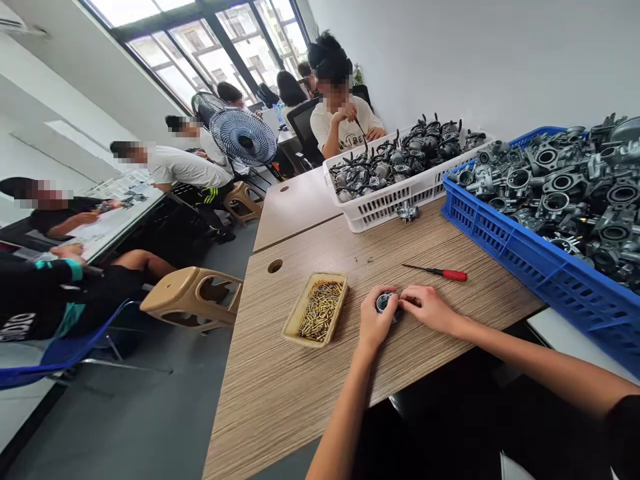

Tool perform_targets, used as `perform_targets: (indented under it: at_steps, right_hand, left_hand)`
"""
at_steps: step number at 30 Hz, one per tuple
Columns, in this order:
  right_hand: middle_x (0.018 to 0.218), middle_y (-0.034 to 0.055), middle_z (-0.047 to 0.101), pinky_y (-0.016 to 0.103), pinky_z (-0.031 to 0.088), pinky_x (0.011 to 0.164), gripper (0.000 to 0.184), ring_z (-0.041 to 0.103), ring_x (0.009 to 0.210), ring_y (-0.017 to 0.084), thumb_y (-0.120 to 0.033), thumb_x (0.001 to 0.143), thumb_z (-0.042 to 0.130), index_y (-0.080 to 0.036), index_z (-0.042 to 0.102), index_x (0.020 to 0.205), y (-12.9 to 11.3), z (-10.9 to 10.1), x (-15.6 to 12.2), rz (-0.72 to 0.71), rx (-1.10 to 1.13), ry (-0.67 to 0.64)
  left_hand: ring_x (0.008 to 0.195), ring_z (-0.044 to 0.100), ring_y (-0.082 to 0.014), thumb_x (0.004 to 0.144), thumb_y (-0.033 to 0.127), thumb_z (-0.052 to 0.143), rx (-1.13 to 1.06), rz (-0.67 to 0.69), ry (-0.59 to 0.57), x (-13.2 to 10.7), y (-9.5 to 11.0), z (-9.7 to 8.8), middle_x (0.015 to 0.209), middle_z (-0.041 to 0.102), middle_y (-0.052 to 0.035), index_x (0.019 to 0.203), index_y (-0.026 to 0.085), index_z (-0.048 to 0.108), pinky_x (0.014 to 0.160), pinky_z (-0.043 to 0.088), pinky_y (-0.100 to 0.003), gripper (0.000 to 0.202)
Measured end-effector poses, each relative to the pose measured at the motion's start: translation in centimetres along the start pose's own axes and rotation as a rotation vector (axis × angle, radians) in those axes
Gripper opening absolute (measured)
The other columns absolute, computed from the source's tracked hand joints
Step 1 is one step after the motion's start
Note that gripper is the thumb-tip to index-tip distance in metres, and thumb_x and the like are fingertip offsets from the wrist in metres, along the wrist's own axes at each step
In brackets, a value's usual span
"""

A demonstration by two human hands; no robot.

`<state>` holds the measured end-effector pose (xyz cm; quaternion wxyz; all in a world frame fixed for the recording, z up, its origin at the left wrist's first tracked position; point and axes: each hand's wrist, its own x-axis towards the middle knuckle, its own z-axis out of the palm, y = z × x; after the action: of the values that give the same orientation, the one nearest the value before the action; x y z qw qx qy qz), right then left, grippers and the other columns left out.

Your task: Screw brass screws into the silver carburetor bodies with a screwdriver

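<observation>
My left hand (376, 322) is curled round a small round metal part (385, 302) on the wooden table (280, 393). My right hand (426, 307) meets it from the right, fingers pinched together at the part's edge. A red-handled screwdriver (440, 272) lies on the table just beyond my right hand. A shallow beige tray (293, 323) of small brass screws sits to the left of my left hand.
A blue crate (525, 257) heaped with grey metal carburetor bodies fills the right. A white basket (400, 197) of assembled ones stands behind, with a loose one (407, 212) before it. Several people sit along tables at left and back; a fan (243, 137) and a beige stool (193, 297) stand nearby.
</observation>
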<state>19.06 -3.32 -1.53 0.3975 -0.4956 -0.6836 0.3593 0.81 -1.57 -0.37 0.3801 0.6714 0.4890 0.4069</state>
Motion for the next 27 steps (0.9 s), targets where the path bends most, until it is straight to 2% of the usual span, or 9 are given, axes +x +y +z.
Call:
perform_targets:
  at_steps: [8,13,16,18,20,21,24,27]
  right_hand:
    - [0.08,0.0042,0.073,0.033,0.046,0.067,0.024,0.062,0.072,0.02,-0.041,0.1,0.065,-0.024,0.074,0.085,0.0,0.0,-0.2,-0.008,-0.003,0.006]
    - [0.089,0.0068,0.076,0.034,0.05,0.072,0.017,0.068,0.08,0.023,-0.034,0.099,0.064,-0.024,0.076,0.091,-0.2,-0.5,-0.1,-0.021,-0.026,-0.017]
    - [0.095,0.0084,0.077,0.037,0.054,0.079,0.019,0.07,0.087,0.025,-0.03,0.101,0.059,-0.023,0.076,0.096,-0.3,-2.7,0.4,-0.061,-0.153,-0.018]
    - [0.101,0.0107,0.076,0.041,0.054,0.088,0.019,0.069,0.097,0.028,-0.03,0.102,0.057,-0.022,0.075,0.104,-0.1,-5.1,0.8,-0.1,-0.342,-0.011]
    - [0.114,0.0146,0.073,0.046,0.053,0.095,0.022,0.065,0.112,0.034,-0.032,0.1,0.063,-0.021,0.072,0.116,0.4,-7.7,1.0,-0.111,-0.584,-0.019]
    - [0.117,0.0161,0.071,0.047,0.053,0.095,0.026,0.064,0.113,0.035,-0.034,0.097,0.067,-0.02,0.071,0.118,0.9,-8.9,1.0,-0.085,-0.689,-0.033]
    - [0.112,0.0158,0.068,0.044,0.053,0.088,0.024,0.064,0.104,0.034,-0.04,0.092,0.074,-0.02,0.068,0.105,2.4,-11.6,1.1,0.028,-0.84,-0.091]
    - [0.102,0.0124,0.069,0.039,0.05,0.082,0.014,0.065,0.093,0.028,-0.034,0.096,0.065,-0.023,0.061,0.09,3.3,-12.6,1.5,0.067,-0.771,-0.182]
  left_hand:
    - [0.079,0.068,-0.02,0.093,0.046,0.06,-0.074,-0.038,0.059,0.3,-0.3,0.3,0.085,0.076,-0.005,0.091,0.02,0.073,0.077,0.054,-0.032,0.029]
    - [0.075,0.066,-0.0184,0.092,0.048,0.06,-0.095,-0.048,0.08,0.4,-0.5,0.4,0.081,0.074,-0.0041,0.089,0.02,0.073,0.074,0.053,-0.03,0.032]
    - [0.074,0.064,-0.0176,0.091,0.049,0.06,-0.094,-0.052,0.084,0.4,-0.5,0.4,0.08,0.073,-0.0035,0.089,0.02,0.073,0.072,0.051,-0.029,0.032]
    - [0.073,0.063,-0.0172,0.09,0.05,0.061,-0.098,-0.06,0.09,0.4,-0.6,0.4,0.08,0.072,-0.0031,0.088,0.02,0.073,0.071,0.05,-0.029,0.032]
    - [0.073,0.063,-0.0175,0.09,0.051,0.062,-0.106,-0.073,0.099,0.5,-0.8,0.3,0.08,0.072,-0.0031,0.088,0.02,0.073,0.071,0.05,-0.029,0.033]
    - [0.075,0.064,-0.0179,0.09,0.052,0.062,-0.116,-0.081,0.109,0.5,-0.9,0.2,0.081,0.072,-0.0034,0.088,0.02,0.073,0.073,0.05,-0.03,0.034]
    - [0.082,0.067,-0.02,0.091,0.053,0.06,-0.232,-0.114,0.152,0.8,-1.4,0.0,0.087,0.075,-0.0062,0.087,0.02,0.073,0.079,0.053,-0.032,0.036]
    - [0.082,0.067,-0.0204,0.089,0.051,0.061,-0.472,-0.176,0.188,1.2,-1.8,-0.3,0.09,0.076,-0.0088,0.085,0.019,0.073,0.077,0.054,-0.033,0.035]
